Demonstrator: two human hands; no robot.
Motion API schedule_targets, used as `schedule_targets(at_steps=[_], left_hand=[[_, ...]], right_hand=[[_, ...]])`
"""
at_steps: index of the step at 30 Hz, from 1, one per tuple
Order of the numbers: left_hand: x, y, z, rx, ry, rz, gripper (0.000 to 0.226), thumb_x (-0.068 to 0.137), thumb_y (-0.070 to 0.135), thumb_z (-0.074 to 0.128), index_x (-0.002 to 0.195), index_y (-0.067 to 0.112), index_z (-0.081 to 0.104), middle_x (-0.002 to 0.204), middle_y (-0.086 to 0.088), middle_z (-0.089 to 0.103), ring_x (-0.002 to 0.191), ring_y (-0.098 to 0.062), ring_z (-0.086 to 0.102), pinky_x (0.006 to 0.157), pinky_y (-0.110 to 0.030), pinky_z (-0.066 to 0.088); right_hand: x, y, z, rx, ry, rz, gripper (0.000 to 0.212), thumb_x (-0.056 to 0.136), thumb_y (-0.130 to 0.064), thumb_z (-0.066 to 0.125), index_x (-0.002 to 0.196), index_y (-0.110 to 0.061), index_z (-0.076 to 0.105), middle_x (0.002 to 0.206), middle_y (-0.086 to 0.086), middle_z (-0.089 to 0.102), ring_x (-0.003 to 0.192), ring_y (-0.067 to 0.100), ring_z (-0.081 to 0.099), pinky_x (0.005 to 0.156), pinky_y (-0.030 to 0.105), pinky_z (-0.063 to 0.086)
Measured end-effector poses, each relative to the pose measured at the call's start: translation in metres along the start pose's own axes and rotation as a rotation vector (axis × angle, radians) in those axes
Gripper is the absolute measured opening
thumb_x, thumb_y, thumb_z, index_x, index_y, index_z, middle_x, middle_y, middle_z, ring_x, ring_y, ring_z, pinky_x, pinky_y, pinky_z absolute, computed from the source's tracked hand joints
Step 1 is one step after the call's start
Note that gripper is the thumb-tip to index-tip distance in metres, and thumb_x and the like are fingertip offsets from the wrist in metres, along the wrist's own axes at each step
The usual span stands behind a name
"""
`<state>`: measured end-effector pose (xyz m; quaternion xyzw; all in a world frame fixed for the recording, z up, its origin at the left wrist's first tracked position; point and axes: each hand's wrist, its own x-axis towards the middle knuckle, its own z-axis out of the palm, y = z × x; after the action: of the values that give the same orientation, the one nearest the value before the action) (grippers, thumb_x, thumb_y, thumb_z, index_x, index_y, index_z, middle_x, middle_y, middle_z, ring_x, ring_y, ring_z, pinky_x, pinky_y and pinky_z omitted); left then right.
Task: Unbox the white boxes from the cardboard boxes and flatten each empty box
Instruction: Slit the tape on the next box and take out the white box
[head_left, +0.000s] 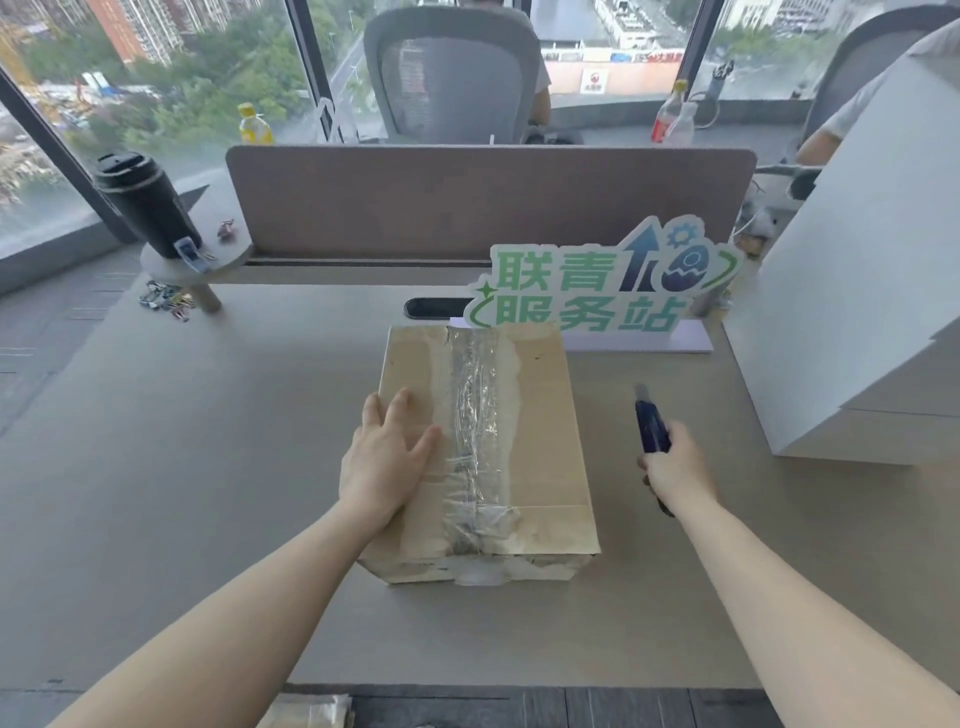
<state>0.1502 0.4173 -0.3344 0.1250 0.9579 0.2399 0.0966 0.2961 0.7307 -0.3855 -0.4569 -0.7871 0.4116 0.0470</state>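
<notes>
Brown corrugated cardboard box (540, 415) sits at the centre of the grey desk (182, 467), sealed, with a wide strip of clear tape (475, 431) running along the middle seam of its top and down over the near edge. The tape is wrinkled and the paper surface beside it is torn in patches.

Left hand (387, 457) lies flat on the left part of the box top, fingers straight and slightly spread, palm pressing down; it grips nothing.

Right hand (675, 470) is to the right of the box, apart from it, fingers curled round a blue utility knife (652, 423). The knife's tip points away from the person, and its body stands above the desk surface. Whether the blade is extended cannot be told.

A stack of white boxes (857, 312) occupies the right edge of the desk, well apart from the cardboard box. Behind the cardboard box, just beyond its far edge, stands a green and white sign (597, 291) with Chinese characters. A brown divider panel (467, 202) closes the back of the desk. On a small round shelf at the left rear stands a black tumbler (145, 202), with a heap of small clips (163, 300) on the desk below it. Beyond the divider, a grey mesh chair (452, 73) is occupied by a person seen from behind.
</notes>
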Motion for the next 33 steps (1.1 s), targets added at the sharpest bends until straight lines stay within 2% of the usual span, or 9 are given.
schedule_targets(at_steps=[3,7,11,14,17,20,24,29,33], left_hand=[[-0.003,-0.001,-0.002,-0.022,-0.037,0.018,0.066,0.093,0.061,0.046,0.15,0.038,0.022,0.161,-0.004,0.013,0.135,-0.03,0.041,0.098,-0.045,0.044],[0.009,0.001,-0.01,-0.016,-0.087,0.021,0.07,0.092,0.058,0.048,0.151,0.034,0.018,0.162,0.001,0.01,0.14,-0.028,0.031,0.1,-0.045,0.043],[0.044,0.011,-0.023,0.033,-0.1,0.082,0.065,0.097,0.051,0.044,0.153,0.027,0.021,0.163,0.0,0.008,0.144,-0.028,0.019,0.109,-0.045,0.034],[0.075,0.023,-0.029,0.065,-0.126,0.137,0.056,0.1,0.043,0.041,0.15,0.023,0.026,0.164,-0.002,0.006,0.146,-0.03,0.015,0.113,-0.047,0.028],[0.099,0.031,-0.03,0.09,-0.154,0.174,0.052,0.1,0.028,0.035,0.15,0.02,0.026,0.163,0.001,0.01,0.148,-0.029,0.011,0.115,-0.048,0.021],[0.118,0.035,-0.027,0.094,-0.159,0.157,0.055,0.097,0.019,0.033,0.152,0.017,0.023,0.16,0.001,0.019,0.147,-0.029,0.012,0.114,-0.047,0.021],[0.138,0.037,-0.019,-0.046,-0.16,0.083,0.046,0.099,0.023,0.034,0.145,0.022,0.04,0.145,-0.005,0.036,0.135,-0.031,0.026,0.109,-0.044,0.032],[0.138,0.034,-0.007,-0.132,-0.016,0.056,0.031,0.098,0.022,0.04,0.124,0.03,0.054,0.13,0.006,0.046,0.124,-0.02,0.034,0.087,-0.035,0.038],[0.139,0.036,-0.005,-0.133,0.014,0.045,0.028,0.097,0.021,0.041,0.119,0.031,0.054,0.128,0.008,0.047,0.123,-0.018,0.035,0.085,-0.034,0.039]], right_hand=[[-0.006,-0.062,-0.016,-0.014,-0.031,-0.265,0.024,0.085,-0.016,0.06,0.103,-0.03,0.053,0.089,0.002,0.064,0.079,0.029,0.061,0.07,0.04,0.05],[-0.01,-0.135,-0.017,-0.291,-0.104,-0.545,0.022,0.092,-0.036,0.061,0.113,-0.034,0.056,0.094,-0.009,0.065,0.085,0.02,0.059,0.066,0.033,0.046],[-0.007,-0.174,0.004,-0.664,-0.135,-0.631,0.028,0.094,-0.024,0.054,0.12,-0.033,0.055,0.103,-0.003,0.068,0.082,0.022,0.058,0.06,0.03,0.043],[-0.002,-0.196,0.019,-0.83,-0.133,-0.625,0.034,0.093,-0.016,0.045,0.122,-0.031,0.053,0.108,0.002,0.067,0.087,0.028,0.062,0.06,0.03,0.043],[0.009,-0.214,0.027,-0.943,-0.147,-0.628,0.019,0.099,-0.029,0.042,0.115,-0.025,0.051,0.108,0.005,0.064,0.092,0.029,0.061,0.063,0.032,0.042],[0.028,-0.232,0.032,-1.013,-0.176,-0.67,0.028,0.101,-0.051,0.036,0.1,-0.027,0.05,0.104,0.0,0.063,0.094,0.026,0.06,0.069,0.034,0.045],[0.06,-0.249,0.042,-1.085,-0.233,-0.742,0.03,0.101,-0.05,0.035,0.11,-0.03,0.056,0.11,-0.004,0.062,0.098,0.025,0.06,0.065,0.033,0.042],[0.09,-0.267,0.05,-1.1,-0.401,-0.919,0.024,0.094,-0.046,0.042,0.088,-0.027,0.056,0.084,-0.007,0.062,0.078,0.02,0.059,0.059,0.029,0.04],[0.11,-0.273,0.052,-1.062,-0.465,-1.003,0.026,0.09,-0.05,0.051,0.085,-0.025,0.056,0.071,-0.008,0.056,0.066,0.013,0.051,0.06,0.031,0.039]])
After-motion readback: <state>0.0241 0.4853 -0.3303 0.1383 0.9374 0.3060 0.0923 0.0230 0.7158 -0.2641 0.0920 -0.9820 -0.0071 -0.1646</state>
